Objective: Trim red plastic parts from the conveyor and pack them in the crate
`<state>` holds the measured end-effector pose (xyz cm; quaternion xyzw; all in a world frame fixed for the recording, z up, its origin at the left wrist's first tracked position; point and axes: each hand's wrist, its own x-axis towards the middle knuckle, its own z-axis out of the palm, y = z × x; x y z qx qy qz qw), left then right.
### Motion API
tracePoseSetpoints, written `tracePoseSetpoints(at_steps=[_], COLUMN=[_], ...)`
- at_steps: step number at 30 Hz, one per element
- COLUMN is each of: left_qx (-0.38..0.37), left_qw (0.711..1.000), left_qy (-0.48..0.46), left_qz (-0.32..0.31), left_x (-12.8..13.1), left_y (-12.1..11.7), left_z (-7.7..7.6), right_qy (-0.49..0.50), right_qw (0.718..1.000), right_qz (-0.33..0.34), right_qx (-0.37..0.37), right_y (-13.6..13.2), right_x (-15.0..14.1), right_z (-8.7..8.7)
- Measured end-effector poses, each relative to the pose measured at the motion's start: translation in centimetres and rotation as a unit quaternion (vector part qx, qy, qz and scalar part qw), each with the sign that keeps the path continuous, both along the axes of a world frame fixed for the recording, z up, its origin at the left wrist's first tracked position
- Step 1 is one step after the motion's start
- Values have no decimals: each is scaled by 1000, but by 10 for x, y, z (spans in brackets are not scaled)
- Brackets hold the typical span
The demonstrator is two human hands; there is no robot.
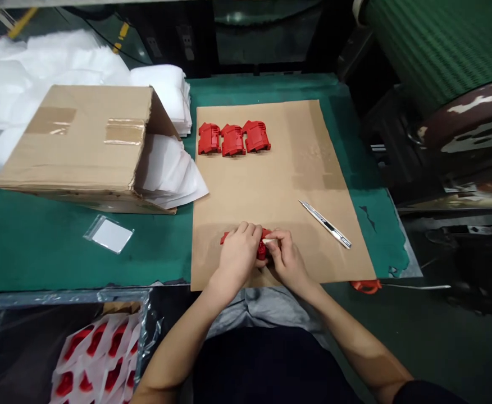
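Note:
My left hand (pixel 238 255) is closed over a red plastic part (pixel 263 251) at the near edge of a brown cardboard sheet (pixel 271 185). My right hand (pixel 287 257) pinches a small white piece (pixel 269 240) against the same part. Most of the part is hidden under my fingers. Three more red plastic parts (pixel 232 138) lie in a row at the sheet's far left.
A utility knife (pixel 325 224) lies on the sheet to the right. An open cardboard box (pixel 83 146) with white sheets stands at left on the green table. A small clear bag (pixel 108 234) lies near it. A bin of wrapped red parts (pixel 94 359) sits at bottom left.

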<state>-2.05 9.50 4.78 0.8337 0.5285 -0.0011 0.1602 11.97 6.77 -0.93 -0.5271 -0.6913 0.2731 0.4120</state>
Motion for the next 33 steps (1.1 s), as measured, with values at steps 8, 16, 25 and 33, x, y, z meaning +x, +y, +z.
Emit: tracePoseSetpoints(at_steps=[8, 16, 25, 33], left_qx=[0, 17, 22, 5], left_qw=[1000, 999, 999, 1000], left_qy=[-4, -36, -25, -5], left_qz=[-13, -20, -30, -13], left_x=[-1, -4, -4, -2], left_y=[7, 5, 5, 5], left_z=[-5, -10, -10, -6], right_qy=[3, 7, -24, 32], right_qw=[999, 1000, 1000, 999], right_qz=[1, 3, 4, 2], right_qx=[-33, -26, -17, -17], right_y=[-2, 0, 1, -1], right_x=[0, 1, 4, 4], right_z=[1, 0, 0, -3])
